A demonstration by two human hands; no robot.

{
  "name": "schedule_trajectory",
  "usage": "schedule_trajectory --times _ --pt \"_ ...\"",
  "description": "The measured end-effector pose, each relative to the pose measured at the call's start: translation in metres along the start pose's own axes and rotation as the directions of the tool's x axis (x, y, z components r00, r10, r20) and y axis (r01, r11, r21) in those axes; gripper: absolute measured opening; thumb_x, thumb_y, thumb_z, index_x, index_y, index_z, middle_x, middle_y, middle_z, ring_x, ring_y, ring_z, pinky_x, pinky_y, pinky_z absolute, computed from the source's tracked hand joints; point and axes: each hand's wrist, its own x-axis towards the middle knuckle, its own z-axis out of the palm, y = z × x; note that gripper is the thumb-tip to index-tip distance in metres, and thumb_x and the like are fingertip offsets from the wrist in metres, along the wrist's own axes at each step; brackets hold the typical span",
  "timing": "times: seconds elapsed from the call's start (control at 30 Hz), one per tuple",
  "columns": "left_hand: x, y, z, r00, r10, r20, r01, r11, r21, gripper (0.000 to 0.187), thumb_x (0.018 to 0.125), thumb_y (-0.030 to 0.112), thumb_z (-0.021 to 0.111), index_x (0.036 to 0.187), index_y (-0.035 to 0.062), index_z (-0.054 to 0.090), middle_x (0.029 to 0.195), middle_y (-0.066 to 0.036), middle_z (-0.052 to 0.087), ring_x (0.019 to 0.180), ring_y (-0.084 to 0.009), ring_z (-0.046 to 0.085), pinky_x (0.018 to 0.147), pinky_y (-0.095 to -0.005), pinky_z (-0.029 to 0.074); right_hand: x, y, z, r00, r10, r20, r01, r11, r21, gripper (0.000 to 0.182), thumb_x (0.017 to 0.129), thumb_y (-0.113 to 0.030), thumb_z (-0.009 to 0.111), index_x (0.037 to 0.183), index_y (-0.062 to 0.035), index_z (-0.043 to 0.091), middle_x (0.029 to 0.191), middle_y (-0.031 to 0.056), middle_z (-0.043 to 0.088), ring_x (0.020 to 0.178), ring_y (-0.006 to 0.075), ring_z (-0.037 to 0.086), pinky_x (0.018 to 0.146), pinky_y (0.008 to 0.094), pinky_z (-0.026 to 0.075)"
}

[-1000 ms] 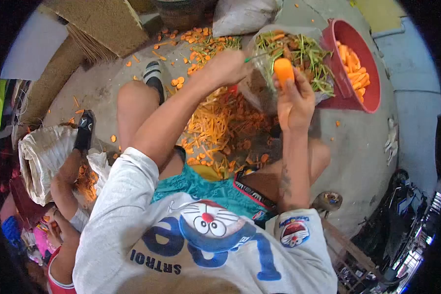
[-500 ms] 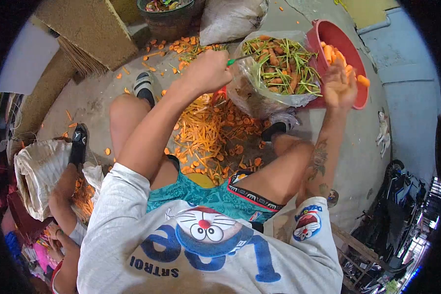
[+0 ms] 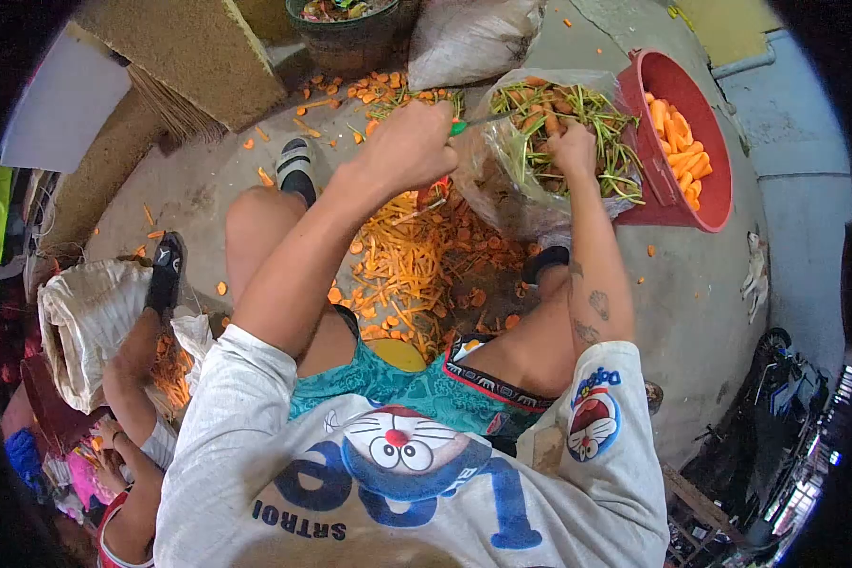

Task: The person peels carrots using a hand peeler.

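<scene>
The right hand (image 3: pixel 574 151), earlier holding up a peeled carrot, then open beside the red tub (image 3: pixel 708 180) with that carrot loose near its rim, is now empty of it and down among the leafy carrots (image 3: pixel 551 121) in the plastic bag (image 3: pixel 502 180), upper right of the frame; the loose carrot no longer shows apart from the tub's pile (image 3: pixel 680 151).

Red plastic tub (image 3: pixel 717 170) can be entered from above; L side is blocked by clear plastic bag (image 3: pixel 500 194), whose rim is overhung by green-handled metal blade (image 3: pixel 489 120).
</scene>
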Motion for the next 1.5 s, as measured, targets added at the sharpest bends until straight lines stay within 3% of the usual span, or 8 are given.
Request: schedule_trajectory --times 0.23,0.43,0.57,0.93,1.3,1.37,1.43,1.5 --pt "-0.003 0.003 -0.01 0.998 -0.059 0.026 0.059 0.998 -0.023 0.026 0.074 0.012 0.062 0.091 -0.0077 0.061 0.085 -0.033 0.068 0.084 -0.0488 0.068 0.079 -0.0547 0.056 0.003 -0.001 0.009 0.998 -0.033 0.053 0.038 0.995 -0.095 0.036 0.084 -0.024 0.071 0.112 -0.0023 0.074 0.113 0.0272 0.071 0.106 0.043 0.068 0.093 0.0486 0.053" --pt "-0.003 -0.002 -0.013 0.999 -0.035 -0.003 0.035 0.998 -0.048 0.029 0.076 0.014 0.062 0.095 -0.007 0.061 0.086 -0.033 0.067 0.086 -0.0494 0.068 0.079 -0.0552 0.055 -0.013 -0.007 -0.012 0.995 0.089 0.044 -0.098 0.951 0.293 0.042 0.079 -0.024 0.081 0.111 0.002 0.073 0.1 0.0177 0.074 0.091 0.0355 0.072 0.085 0.0423 0.055" --pt "-0.006 0.009 -0.02 0.998 -0.002 -0.055 0.0 0.999 -0.036 0.024 0.085 0.015 0.065 0.098 -0.0047 0.061 0.085 -0.031 0.066 0.084 -0.0496 0.065 0.075 -0.0542 0.051 -0.045 -0.031 -0.067 0.992 0.001 -0.126 0.123 0.184 0.975 0.032 0.09 -0.006 0.077 0.12 -0.0048 0.066 0.104 0.0052 0.071 0.093 0.0168 0.068 0.079 0.0298 0.051" --pt "-0.003 0.034 0.034 0.98 0.142 -0.139 -0.166 0.97 -0.178 0.03 0.083 0.012 0.066 0.111 -0.0003 0.064 0.088 -0.027 0.068 0.087 -0.0475 0.066 0.077 -0.0538 0.052 -0.147 -0.092 -0.094 0.95 0.154 0.271 -0.139 -0.569 0.811 0.024 0.102 -0.014 0.062 0.123 -0.0046 0.066 0.125 0.0082 0.07 0.116 0.0192 0.065 0.098 0.0323 0.053" --pt "0.016 0.004 0.052 0.993 -0.035 -0.109 0.009 0.973 -0.23 0.029 0.086 0.021 0.068 0.096 -0.0057 0.064 0.088 -0.031 0.066 0.088 -0.0484 0.065 0.076 -0.053 0.05 -0.179 -0.108 -0.106 0.926 -0.243 0.288 -0.373 -0.493 0.786 0.034 0.102 -0.02 0.061 0.132 -0.003 0.061 0.121 0.0057 0.068 0.113 0.0174 0.062 0.092 0.0333 0.052" --pt "0.009 0.018 0.035 0.995 0.009 -0.099 -0.037 0.956 -0.292 0.028 0.086 0.02 0.068 0.096 -0.006 0.063 0.087 -0.03 0.065 0.084 -0.0474 0.065 0.074 -0.0514 0.05 -0.178 -0.104 -0.114 0.948 -0.075 0.31 -0.312 -0.416 0.854 0.04 0.101 -0.023 0.061 0.134 -0.0012 0.06 0.115 0.0045 0.069 0.103 0.0145 0.064 0.085 0.0276 0.051" --pt "0.004 0.026 0.021 0.993 0.063 -0.099 -0.091 0.944 -0.316 0.026 0.085 0.016 0.067 0.098 -0.0053 0.062 0.085 -0.029 0.065 0.082 -0.0464 0.065 0.072 -0.0492 0.05 -0.171 -0.084 -0.111 0.968 -0.1 0.231 -0.219 0.121 0.968 0.035 0.102 -0.024 0.062 0.128 -0.0009 0.064 0.104 0.0023 0.069 0.088 0.0093 0.063 0.077 0.0238 0.05" --pt "-0.002 0.029 0.012 0.993 0.099 -0.061 -0.113 0.948 -0.297 0.024 0.085 0.014 0.067 0.1 -0.0046 0.062 0.084 -0.028 0.065 0.08 -0.046 0.064 0.072 -0.0484 0.05 -0.173 -0.087 -0.107 0.992 -0.085 0.096 -0.067 0.29 0.955 0.027 0.101 -0.024 0.065 0.114 0.0001 0.07 0.091 -0.0001 0.066 0.076 0.0048 0.056 0.068 0.021 0.045"
